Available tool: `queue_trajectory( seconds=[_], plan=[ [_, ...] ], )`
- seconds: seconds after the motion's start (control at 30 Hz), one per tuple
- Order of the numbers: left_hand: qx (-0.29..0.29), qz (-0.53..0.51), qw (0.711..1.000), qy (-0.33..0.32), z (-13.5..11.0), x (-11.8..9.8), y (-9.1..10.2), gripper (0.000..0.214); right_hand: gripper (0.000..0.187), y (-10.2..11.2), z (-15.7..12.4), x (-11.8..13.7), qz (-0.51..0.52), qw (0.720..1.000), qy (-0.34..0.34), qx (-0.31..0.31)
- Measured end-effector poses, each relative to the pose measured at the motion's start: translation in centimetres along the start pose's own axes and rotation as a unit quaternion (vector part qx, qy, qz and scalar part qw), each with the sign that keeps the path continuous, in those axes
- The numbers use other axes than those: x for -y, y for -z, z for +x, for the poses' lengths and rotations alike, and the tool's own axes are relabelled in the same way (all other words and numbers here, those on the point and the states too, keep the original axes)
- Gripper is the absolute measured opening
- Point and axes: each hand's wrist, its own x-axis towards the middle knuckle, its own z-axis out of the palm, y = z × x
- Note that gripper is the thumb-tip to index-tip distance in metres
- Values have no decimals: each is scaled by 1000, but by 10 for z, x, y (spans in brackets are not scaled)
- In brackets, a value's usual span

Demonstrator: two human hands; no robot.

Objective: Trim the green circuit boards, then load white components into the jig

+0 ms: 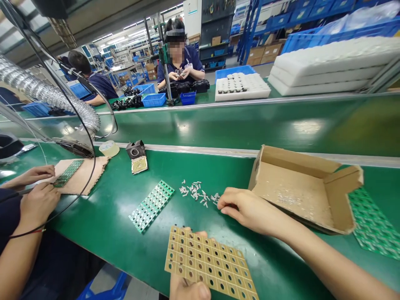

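My left hand (pixel 188 290) grips the near edge of a tan perforated circuit panel (pixel 209 262), held over the table's front edge, with fingertips showing behind its far side. My right hand (pixel 246 208) rests on the green table with its fingers pinched together at the right end of a scatter of small white parts (pixel 196 192). What the fingertips hold, if anything, is too small to make out. A green circuit panel (pixel 151 205) lies flat to the left of the parts.
An open cardboard box (pixel 308 187) with more small parts sits by my right arm, over another green panel (pixel 373 227). A co-worker's hands (pixel 36 196) work on a board at the left, under a metal duct (pixel 46 93). The conveyor belt (pixel 250 125) runs behind.
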Motion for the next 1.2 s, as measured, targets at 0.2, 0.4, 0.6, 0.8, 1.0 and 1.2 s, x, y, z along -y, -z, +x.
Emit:
queue_trajectory(
  seconds=[0.2,0.4,0.6,0.8,1.0,1.2],
  plan=[
    [-25,-17,999,-14,1,3,2,39,21,-21,5,-1,-70,997,32,19],
    [-47,-29,998,-22,2,-1,5,38,27,-30,-1,12,-124,991,49,21],
    [-55,-46,997,-29,2,-1,2,36,21,-20,-2,6,-116,992,49,25],
    [-57,-71,995,-42,4,-1,-2,38,16,-13,2,-10,-119,991,47,33],
    [-84,-103,989,-59,-1,4,-5,59,21,-27,3,3,-159,983,80,32],
    [-175,-195,964,-41,-3,7,-18,100,20,-44,-4,16,-200,974,105,13]
  ],
)
